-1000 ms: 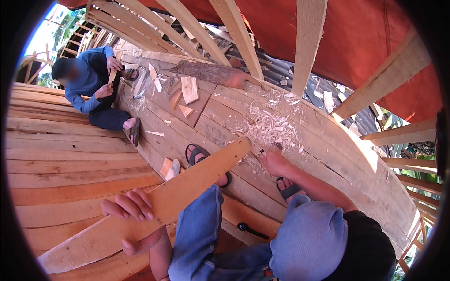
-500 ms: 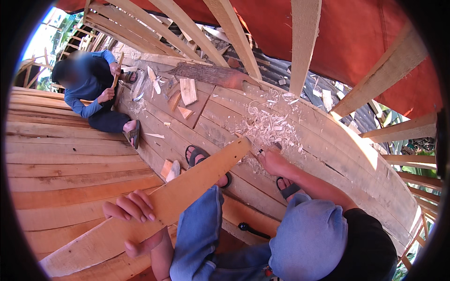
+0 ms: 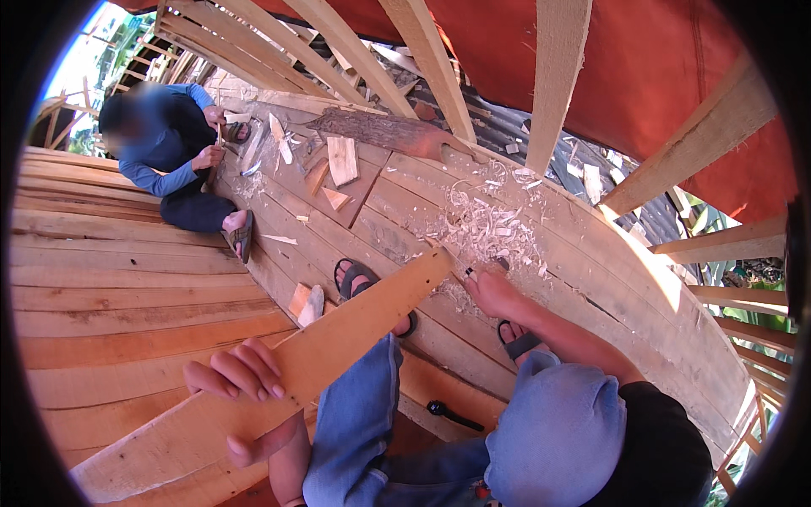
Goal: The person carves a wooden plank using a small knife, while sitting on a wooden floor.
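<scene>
A long, pale wooden plank (image 3: 338,338) slants across my lap from the lower left up toward the middle. Its narrower far end has small dark holes. My left hand (image 3: 241,397) grips the plank near its wide lower part, fingers over one edge and thumb under the other. Just beyond the plank's far end, my right hand (image 3: 492,291) is closed beside a heap of curled wood shavings (image 3: 486,228). A small dark piece shows at its fingers, but the rest of what it holds is hidden. My legs in blue jeans (image 3: 355,422) are bent under the plank.
A co-worker (image 3: 173,160) sits at the far left, holding a thin wood strip. Wood offcuts (image 3: 342,160) and a bark-covered slab (image 3: 380,135) lie on the curved plank floor (image 3: 608,279). Upright timber ribs (image 3: 557,84) line the far side before a red tarp (image 3: 650,76). A black-ended object (image 3: 452,414) lies between my legs.
The co-worker's hands and wood strip have shifted slightly. My left hand still holds the plank, and my right hand has hardly moved.
</scene>
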